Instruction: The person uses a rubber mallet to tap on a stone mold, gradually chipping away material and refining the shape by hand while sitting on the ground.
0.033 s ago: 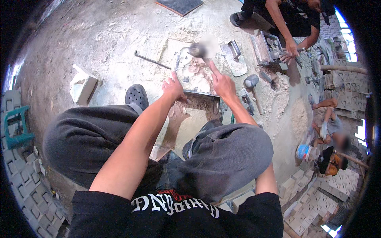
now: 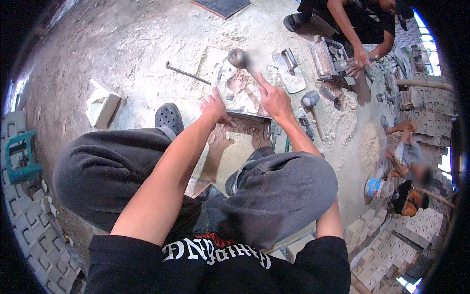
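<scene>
My right hand (image 2: pixel 275 102) is closed round the handle of a round-headed mallet (image 2: pixel 237 58), its index finger stretched along the handle. The mallet head is over the far part of a shallow rectangular mold (image 2: pixel 249 116) with pale and pinkish powder in it. At the mold's near left corner rests my left hand (image 2: pixel 214 109), fingers spread and thumb apart, touching the edge. A bent metal rod (image 2: pixel 188 72) lies just left of the mold. To its right are a flat float with a raised handle (image 2: pixel 290 71) and a second mallet (image 2: pixel 310 99).
A broken pale block (image 2: pixel 103 105) sits at left. Far right, a person's hands (image 2: pixel 361 61) work at another mold (image 2: pixel 324 56). Loose powder (image 2: pixel 345 115) and a blue-and-white bucket (image 2: pixel 376 187) lie to the right. A teal stool (image 2: pixel 23 157) and stacked blocks (image 2: pixel 34 215) line the left side.
The mallet head has shifted slightly left and up, with my right hand still on its handle. My left hand stays at the mold's corner. The other person's hands moved slightly.
</scene>
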{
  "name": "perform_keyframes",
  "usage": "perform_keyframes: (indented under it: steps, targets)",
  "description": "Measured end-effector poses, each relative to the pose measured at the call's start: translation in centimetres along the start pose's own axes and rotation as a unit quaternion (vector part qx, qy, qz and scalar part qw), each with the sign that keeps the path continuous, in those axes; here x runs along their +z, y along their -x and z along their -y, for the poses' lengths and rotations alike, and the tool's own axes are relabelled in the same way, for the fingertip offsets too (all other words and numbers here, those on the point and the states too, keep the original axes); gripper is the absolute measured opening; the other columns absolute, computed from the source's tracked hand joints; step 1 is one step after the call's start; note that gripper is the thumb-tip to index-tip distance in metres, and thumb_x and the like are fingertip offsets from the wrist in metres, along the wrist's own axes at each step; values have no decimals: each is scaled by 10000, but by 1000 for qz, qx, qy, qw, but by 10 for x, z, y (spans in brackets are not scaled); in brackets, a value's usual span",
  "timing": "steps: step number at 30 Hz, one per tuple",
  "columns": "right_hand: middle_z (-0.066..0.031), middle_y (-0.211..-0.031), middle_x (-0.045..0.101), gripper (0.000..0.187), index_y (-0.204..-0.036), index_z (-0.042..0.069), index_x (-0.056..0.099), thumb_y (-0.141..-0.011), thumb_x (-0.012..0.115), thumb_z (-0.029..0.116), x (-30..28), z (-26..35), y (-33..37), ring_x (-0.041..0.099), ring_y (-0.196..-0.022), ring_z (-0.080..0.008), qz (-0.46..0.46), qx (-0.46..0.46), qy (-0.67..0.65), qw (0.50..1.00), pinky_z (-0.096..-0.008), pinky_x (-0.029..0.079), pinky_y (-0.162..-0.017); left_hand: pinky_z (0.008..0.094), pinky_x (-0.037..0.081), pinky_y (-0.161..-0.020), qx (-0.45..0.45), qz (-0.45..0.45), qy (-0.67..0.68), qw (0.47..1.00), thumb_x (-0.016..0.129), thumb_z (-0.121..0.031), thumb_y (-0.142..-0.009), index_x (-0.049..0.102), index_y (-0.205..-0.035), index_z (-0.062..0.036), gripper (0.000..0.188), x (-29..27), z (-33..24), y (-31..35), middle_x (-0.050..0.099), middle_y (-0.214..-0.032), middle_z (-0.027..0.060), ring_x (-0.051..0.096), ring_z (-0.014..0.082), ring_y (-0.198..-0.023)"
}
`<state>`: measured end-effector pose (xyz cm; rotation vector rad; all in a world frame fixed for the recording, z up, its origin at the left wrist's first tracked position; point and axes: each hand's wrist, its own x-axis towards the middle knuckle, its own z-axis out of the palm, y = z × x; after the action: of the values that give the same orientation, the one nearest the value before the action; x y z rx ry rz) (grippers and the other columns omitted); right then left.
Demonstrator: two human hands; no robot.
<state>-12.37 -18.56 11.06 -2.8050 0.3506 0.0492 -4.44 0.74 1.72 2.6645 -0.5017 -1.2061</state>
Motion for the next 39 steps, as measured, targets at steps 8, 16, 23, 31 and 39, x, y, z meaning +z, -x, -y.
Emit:
perform_keyframes:
  steps: [8, 16, 23, 31, 39]
  targets:
    - [-256, -827, 699, 515, -1539, 165, 439, -1037, 529, 238, 17, -24, 5, 681, -716, -450, -55, 105, -128, 985, -521, 538, -644, 615, 230, -1199, 16, -2, -6, 1000, 987, -595, -439, -210, -1553, 33, 1752, 4, -11, -2, 209, -1601, 346, 233, 542, -1471]
    - [-304, -931, 695, 491, -1533, 230, 455, -1047, 516, 249, 12, -15, 12, 698, -775, -448, 37, 96, -21, 994, -517, 525, -678, 606, 240, -1199, -14, -7, -4, 1000, 990, -605, -413, -212, -1559, 9, 1771, 5, 0, -8, 242, -1599, 320, 248, 524, -1473]
    - [-273, -991, 701, 491, -1526, 201, 456, -1042, 523, 251, 27, -16, 29, 684, -809, -458, -47, 130, -60, 989, -505, 527, -696, 582, 218, -1215, 5, 3, -4, 1000, 989, -599, -432, -221, -1557, 5, 1760, 2, -9, 2, 191, -1619, 326, 226, 510, -1490]
    - [-286, -1040, 691, 489, -1526, 186, 458, -1049, 513, 280, 30, -16, 25, 682, -823, -472, -206, 80, -153, 963, -490, 526, -663, 574, 186, -1223, -3, 23, -23, 999, 939, -674, -469, -148, -1563, 52, 1704, -5, -7, 5, 179, -1618, 334, 215, 483, -1504]
    - [-279, -799, 684, 482, -1511, 256, 481, -1031, 517, 285, 1, -7, 10, 676, -769, -480, -181, 73, -156, 968, -547, 524, -674, 544, 33, -1249, 149, -321, -29, 935, 527, -870, -780, 139, -1557, 134, 1328, 21, -17, 1, 118, -1648, 311, 39, 412, -1561]
